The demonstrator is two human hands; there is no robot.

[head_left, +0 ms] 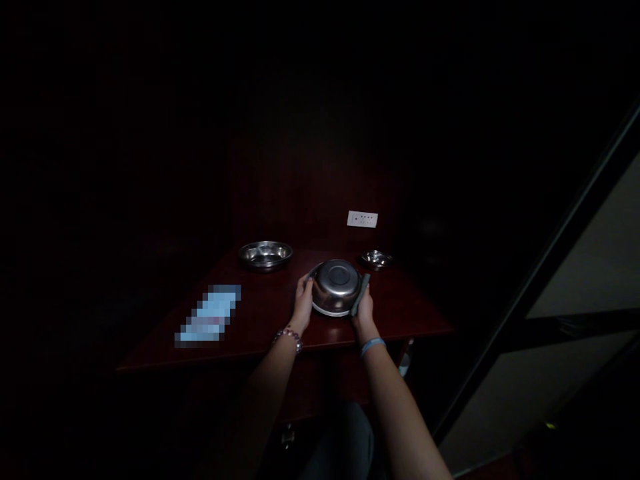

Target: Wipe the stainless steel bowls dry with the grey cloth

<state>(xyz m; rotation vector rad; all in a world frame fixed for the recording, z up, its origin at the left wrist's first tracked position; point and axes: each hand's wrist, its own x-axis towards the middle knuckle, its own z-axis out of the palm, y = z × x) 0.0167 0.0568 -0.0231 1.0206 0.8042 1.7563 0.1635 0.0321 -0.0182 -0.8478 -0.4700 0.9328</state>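
Between my two hands is a shiny metal bowl (pixel 338 283), turned so that its round base faces up toward me and its rim points down. My left hand (pixel 303 300) grips the bowl's left side by the rim. On the right side, my right hand (pixel 365 305) presses a grey-green cloth (pixel 360 295) against the bowl, its fingers mostly hidden behind the cloth. The bowl is over the front part of the dark red table (pixel 270 320); whether its rim touches the tabletop I cannot tell.
A wide metal dish (pixel 265 255) stands at the back left, and a smaller metal bowl (pixel 377 259) at the back right. A blurred-out light blue item (pixel 210 316) lies on the left. A white socket plate (pixel 363 219) is on the back wall. The surroundings are very dark.
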